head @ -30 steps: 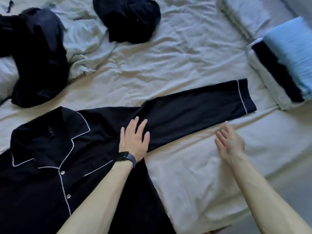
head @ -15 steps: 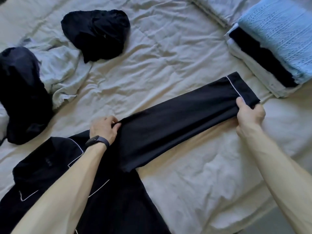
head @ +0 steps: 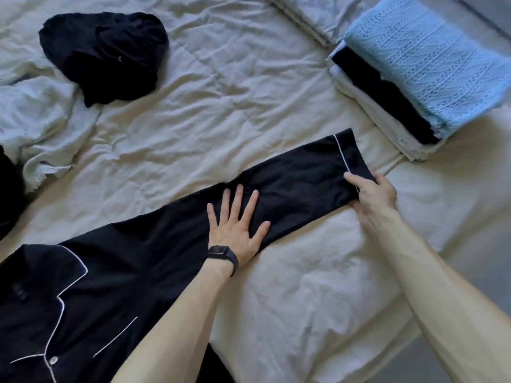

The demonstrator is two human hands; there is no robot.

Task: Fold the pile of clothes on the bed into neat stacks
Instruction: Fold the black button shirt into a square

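- Since half a second ago, the left hand has moved from the shoulder end out to mid-sleeve. It was curled there and now lies flat.
- Bed: rumpled pale cover, everything lies on it.
- Black pyjama shirt, white piping: I see the body spread front-up at lower left, with the sleeve stretched right toward the folded stack.
- Folded stack, upper right: blue knit on top, black and white layers under it.
- Pale garment crumpled at the left edge, with a crumpled black garment just beside it, upper left.
- Left hand: palm down on the sleeve, fingers spread, dark band on the wrist.
- Right hand: pinches the near corner of the cuff.
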